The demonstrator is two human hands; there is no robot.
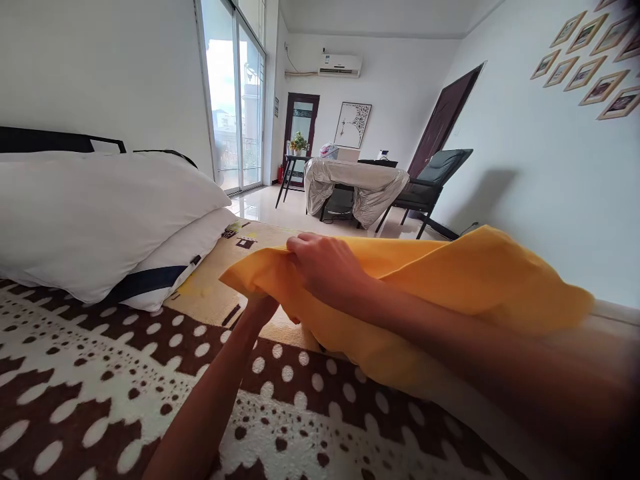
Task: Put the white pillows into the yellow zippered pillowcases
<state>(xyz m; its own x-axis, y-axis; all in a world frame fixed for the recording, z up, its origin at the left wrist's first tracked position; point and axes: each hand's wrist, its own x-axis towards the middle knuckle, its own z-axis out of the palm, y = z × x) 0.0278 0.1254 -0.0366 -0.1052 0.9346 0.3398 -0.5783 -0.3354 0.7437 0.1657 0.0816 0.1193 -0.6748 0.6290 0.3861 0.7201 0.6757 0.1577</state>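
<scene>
Over the patterned bedding (155, 380), the yellow cloth (485, 280) is clamped near its edge by the right hand (325, 261)'s fingers. The left hand (261, 305) is partly covered by it; whether inside or beneath, fingers apart or together, cannot be told.

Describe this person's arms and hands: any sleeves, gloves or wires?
The left forearm and right forearm are bare, with no sleeve, wire or marking in view. The right hand wears no glove, and no watch shows at its wrist. The left hand is mostly hidden, so I can't tell about rings there.
</scene>
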